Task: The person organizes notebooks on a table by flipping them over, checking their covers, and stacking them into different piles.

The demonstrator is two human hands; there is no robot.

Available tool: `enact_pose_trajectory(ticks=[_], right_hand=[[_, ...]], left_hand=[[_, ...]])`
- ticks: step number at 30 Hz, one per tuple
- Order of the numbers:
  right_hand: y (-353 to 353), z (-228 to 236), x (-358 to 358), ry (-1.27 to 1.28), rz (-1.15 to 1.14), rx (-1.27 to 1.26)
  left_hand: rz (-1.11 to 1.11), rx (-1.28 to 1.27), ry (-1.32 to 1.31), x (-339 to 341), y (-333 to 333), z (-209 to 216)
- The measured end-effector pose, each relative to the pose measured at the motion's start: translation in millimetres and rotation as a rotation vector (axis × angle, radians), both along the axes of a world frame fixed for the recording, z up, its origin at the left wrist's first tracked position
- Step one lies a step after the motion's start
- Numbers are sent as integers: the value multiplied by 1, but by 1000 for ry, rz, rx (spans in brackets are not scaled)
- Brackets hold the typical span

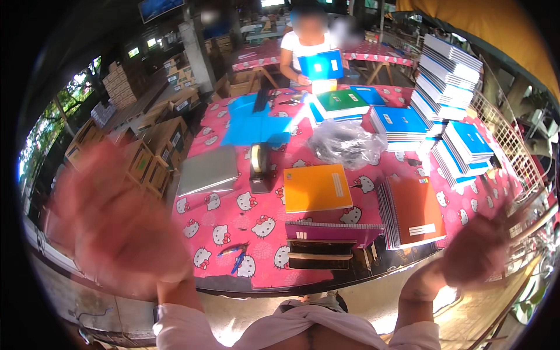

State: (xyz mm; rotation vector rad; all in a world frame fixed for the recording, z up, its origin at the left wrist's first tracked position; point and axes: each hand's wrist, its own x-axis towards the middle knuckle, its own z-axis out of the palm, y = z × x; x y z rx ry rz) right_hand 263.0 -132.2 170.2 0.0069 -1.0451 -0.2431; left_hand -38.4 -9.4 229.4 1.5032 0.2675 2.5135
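Observation:
My left hand [119,224] is raised off the table's left edge, close to the camera and badly smeared by motion. I see nothing in it, and its fingers cannot be made out. My right hand [478,251] is lifted beyond the table's right front corner, also blurred. Its fingers look stretched out and hold nothing I can see. Nearest to it is a stack of spiral notebooks with a red-brown cover [415,210]. An orange notebook [317,188] lies mid-table, and a purple spiral notebook [332,232] is at the front edge by a dark open box [319,255].
On the pink patterned tablecloth [233,207] are a tape dispenser [259,166], clear plastic sleeves [209,169], pens [236,256], crumpled plastic [347,143] and a green notebook [341,102]. Tall notebook stacks [446,79] stand right. Opposite, a person holds a blue notebook [321,65]. Cartons [160,143] stand left.

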Motion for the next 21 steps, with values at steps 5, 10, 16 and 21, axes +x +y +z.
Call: enact_pose_trajectory(ticks=[5,10,16,21], right_hand=[[83,-143,-1,-836,-373,-1378],[78,-157,5,-1102,-746,-1326],[41,-51,68,-421,-689,-1494],[32,-25,50,-285,-897,-1231]], left_hand=[[-358,-703,1308,51,176,-246],[-534,-711,1388,101,205,-297],[-751,-796,1209,130,218,-253],[-230,-772,1406,128,289,-320]])
